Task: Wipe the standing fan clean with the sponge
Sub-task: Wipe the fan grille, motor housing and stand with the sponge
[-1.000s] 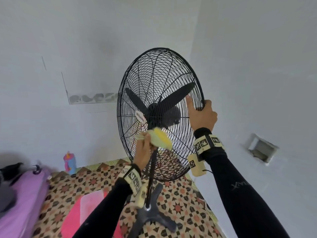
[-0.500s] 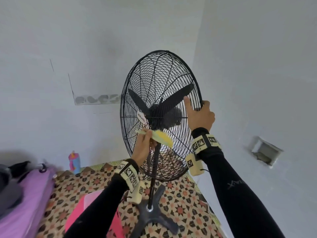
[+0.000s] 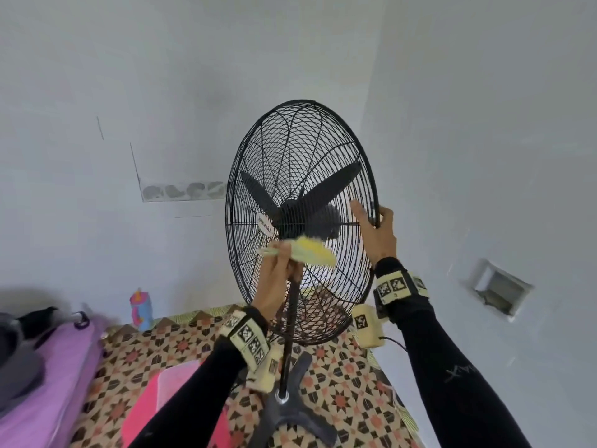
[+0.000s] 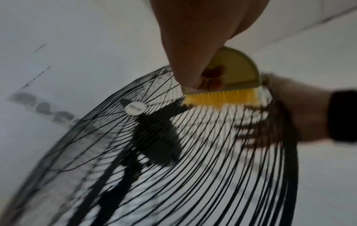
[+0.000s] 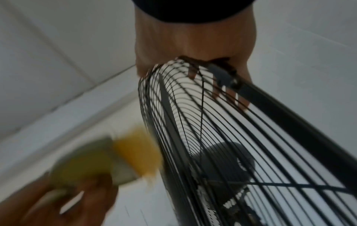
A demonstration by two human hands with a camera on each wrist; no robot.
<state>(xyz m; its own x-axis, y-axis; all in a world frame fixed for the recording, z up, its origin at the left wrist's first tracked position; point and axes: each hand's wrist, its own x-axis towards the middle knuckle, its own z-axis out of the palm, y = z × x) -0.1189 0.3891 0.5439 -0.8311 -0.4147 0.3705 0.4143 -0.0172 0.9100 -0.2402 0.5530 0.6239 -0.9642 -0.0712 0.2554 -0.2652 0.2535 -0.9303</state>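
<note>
A black standing fan (image 3: 300, 176) with a wire cage stands in a room corner on a pole and a cross-shaped base (image 3: 290, 412). My left hand (image 3: 277, 273) grips a yellow-green sponge (image 3: 310, 250) with yellow bristles and holds it against the front of the cage just below the hub. In the left wrist view the sponge (image 4: 230, 79) sits with its bristles on the wires. My right hand (image 3: 376, 231) grips the cage's right rim, thumb on the front, fingers behind. The right wrist view shows those fingers (image 5: 241, 97) curled round the rim, and the sponge (image 5: 108, 157) blurred at the lower left.
White walls close in behind and to the right of the fan, with a recessed box (image 3: 499, 291) low on the right wall. A patterned mat (image 3: 339, 376) covers the floor. A small colourful bottle (image 3: 141, 307) stands by the back wall. A purple mattress (image 3: 42, 383) lies at left.
My left hand has lifted the sponge up the front of the cage, from below the hub to just under it. The right hand keeps its hold on the rim.
</note>
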